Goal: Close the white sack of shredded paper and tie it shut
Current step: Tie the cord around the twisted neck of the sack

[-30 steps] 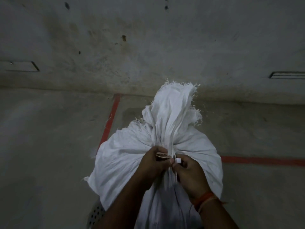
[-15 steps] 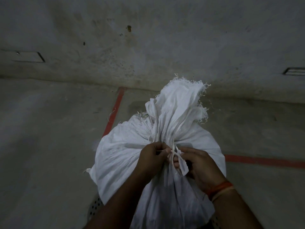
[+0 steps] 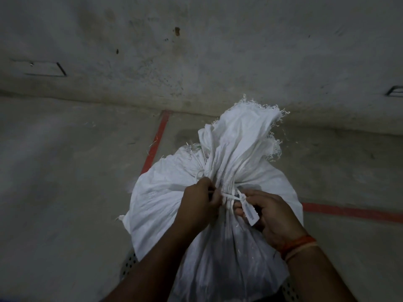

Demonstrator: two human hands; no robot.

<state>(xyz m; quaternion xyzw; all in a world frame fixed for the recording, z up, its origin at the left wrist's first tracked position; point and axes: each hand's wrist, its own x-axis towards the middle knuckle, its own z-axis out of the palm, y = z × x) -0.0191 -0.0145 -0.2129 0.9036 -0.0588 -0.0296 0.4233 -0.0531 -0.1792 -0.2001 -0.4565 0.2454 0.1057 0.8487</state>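
On grey floor (image 3: 65,192), both hands pinch the tie (image 3: 231,196) round the gathered sack (image 3: 170,188).

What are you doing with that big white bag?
A person is tying a white sack shut. Its top is already bunched into a neck with a frayed edge sticking up. A thin white tie goes round that neck. The left hand pinches one end of it, and the right hand holds the other end, which has a small tag. The sack stands on a grey floor with red lines.
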